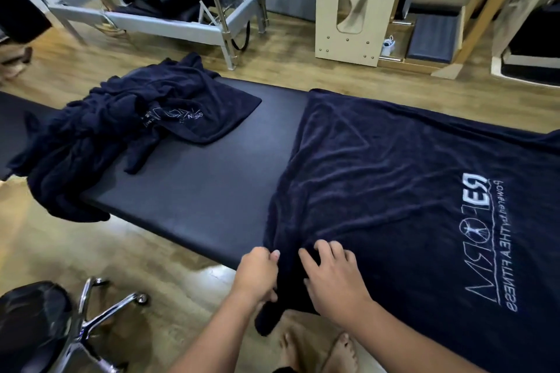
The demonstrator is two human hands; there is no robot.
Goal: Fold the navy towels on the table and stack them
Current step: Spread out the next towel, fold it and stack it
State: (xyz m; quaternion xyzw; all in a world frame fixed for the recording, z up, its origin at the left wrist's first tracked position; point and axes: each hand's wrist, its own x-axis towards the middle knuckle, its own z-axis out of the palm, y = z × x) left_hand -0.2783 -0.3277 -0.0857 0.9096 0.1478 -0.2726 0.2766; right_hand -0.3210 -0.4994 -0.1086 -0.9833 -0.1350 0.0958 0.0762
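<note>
A large navy towel (409, 179) with a white printed logo lies spread over the right half of the black padded table (206, 191); its near-left corner hangs off the front edge. My left hand (257, 274) grips that hanging corner at the table's edge. Just to its right, my right hand (333, 280) has its fingers curled into a bunched fold of the same towel. A heap of crumpled navy towels (115, 127) sits on the table's left end, partly draping over the edge.
A black office chair with chrome legs (60, 330) stands at the lower left. Grey metal exercise equipment (181, 18) and a pale wooden box (354, 6) stand on the wood floor behind the table. My bare feet (318, 351) are below.
</note>
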